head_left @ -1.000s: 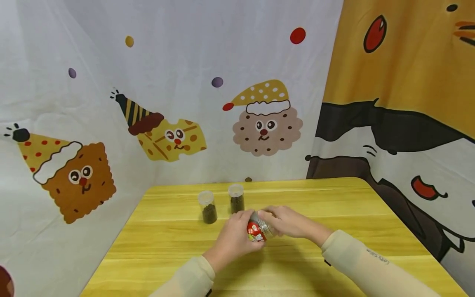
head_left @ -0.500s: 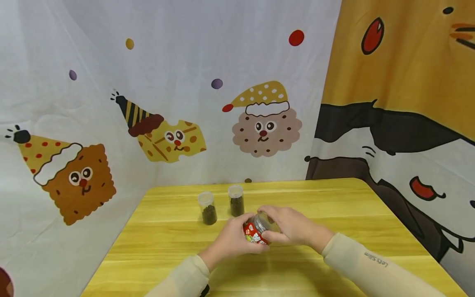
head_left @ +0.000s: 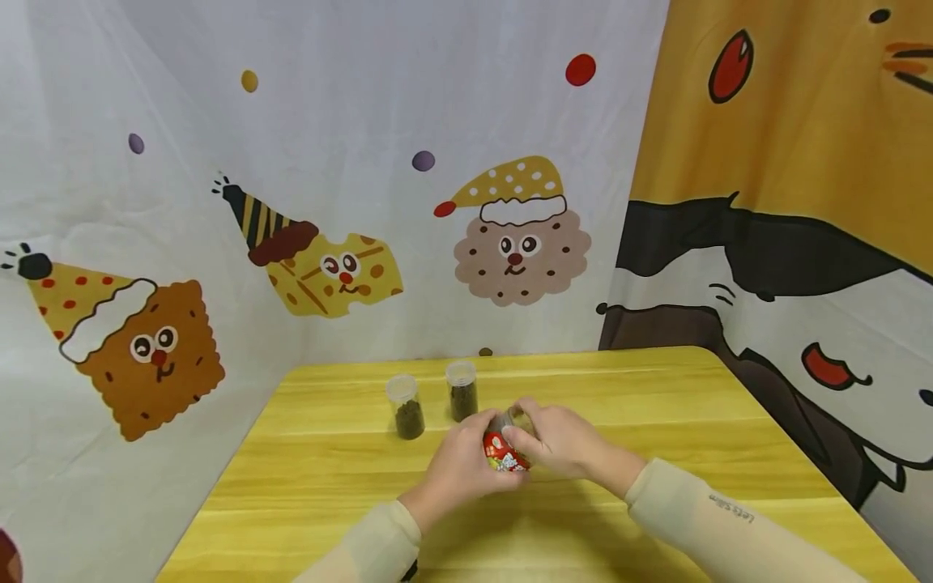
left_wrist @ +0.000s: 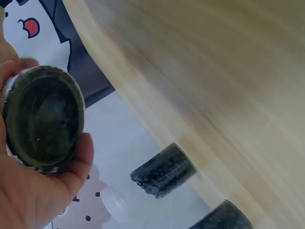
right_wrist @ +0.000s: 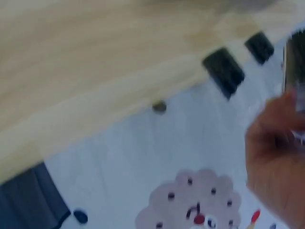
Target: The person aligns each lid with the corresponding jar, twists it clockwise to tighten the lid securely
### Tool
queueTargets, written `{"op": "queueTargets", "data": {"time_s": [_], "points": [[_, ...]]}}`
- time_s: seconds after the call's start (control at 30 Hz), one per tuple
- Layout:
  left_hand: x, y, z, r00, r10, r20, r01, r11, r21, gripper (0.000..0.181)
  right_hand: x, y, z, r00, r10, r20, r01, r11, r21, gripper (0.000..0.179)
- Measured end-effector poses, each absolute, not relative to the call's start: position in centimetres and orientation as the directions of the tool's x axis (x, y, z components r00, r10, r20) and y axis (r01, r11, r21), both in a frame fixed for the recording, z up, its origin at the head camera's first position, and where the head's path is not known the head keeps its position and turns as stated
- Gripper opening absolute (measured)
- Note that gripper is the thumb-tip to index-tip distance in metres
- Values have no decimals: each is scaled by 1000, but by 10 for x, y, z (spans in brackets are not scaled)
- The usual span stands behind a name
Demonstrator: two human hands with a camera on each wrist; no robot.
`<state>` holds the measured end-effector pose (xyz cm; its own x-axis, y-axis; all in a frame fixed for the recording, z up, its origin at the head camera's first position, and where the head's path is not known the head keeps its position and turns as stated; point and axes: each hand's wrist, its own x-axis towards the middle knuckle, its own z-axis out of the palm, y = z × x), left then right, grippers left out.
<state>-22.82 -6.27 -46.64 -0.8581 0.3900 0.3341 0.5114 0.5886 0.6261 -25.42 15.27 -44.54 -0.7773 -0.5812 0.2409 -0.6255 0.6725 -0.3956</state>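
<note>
A jar with a red picture label (head_left: 503, 455) is held tilted above the table. My left hand (head_left: 466, 457) wraps round its body, fingers and thumb on either side. At its upper right end, my right hand (head_left: 557, 441) grips the lid, mostly covered by the thumb and fingers. The left wrist view shows the round base of the jar (left_wrist: 45, 117), with dark contents behind it. Seen from the right wrist, the right hand (right_wrist: 274, 152) is blurred against the dark-filled jar (right_wrist: 296, 62).
Two small clear jars, the left one (head_left: 410, 413) and the right one (head_left: 462, 397), stand upright beyond the hands, each partly filled with dark grains. They rest on a yellow wood-grain table (head_left: 328, 478). A cartoon-printed cloth (head_left: 364, 89) hangs behind it.
My right hand has shifted its hold at the lid, its fingers spreading half a second ago and closing round it now. The left hand keeps its grip on the jar.
</note>
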Motion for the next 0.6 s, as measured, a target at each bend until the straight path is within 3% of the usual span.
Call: {"op": "queueTargets", "data": {"time_s": [0.13, 0.27, 0.43, 0.6], "points": [[-237, -69, -466, -890, 371, 265, 451, 623, 639, 84, -258, 157, -432, -817, -567, 110, -538, 678, -502, 75], [-242, -77, -469, -902, 358, 241, 426, 652, 627, 89, -264, 165, -424, -754, -647, 115, -575, 563, -594, 95], [-239, -80, -467, -891, 394, 227, 443, 646, 621, 89, -270, 170, -424, -658, -745, 109, -626, 460, -630, 91], [-237, -79, -467, -886, 413, 210, 444, 627, 640, 88, -269, 170, -426, -642, -762, 90, -622, 447, -643, 83]]}}
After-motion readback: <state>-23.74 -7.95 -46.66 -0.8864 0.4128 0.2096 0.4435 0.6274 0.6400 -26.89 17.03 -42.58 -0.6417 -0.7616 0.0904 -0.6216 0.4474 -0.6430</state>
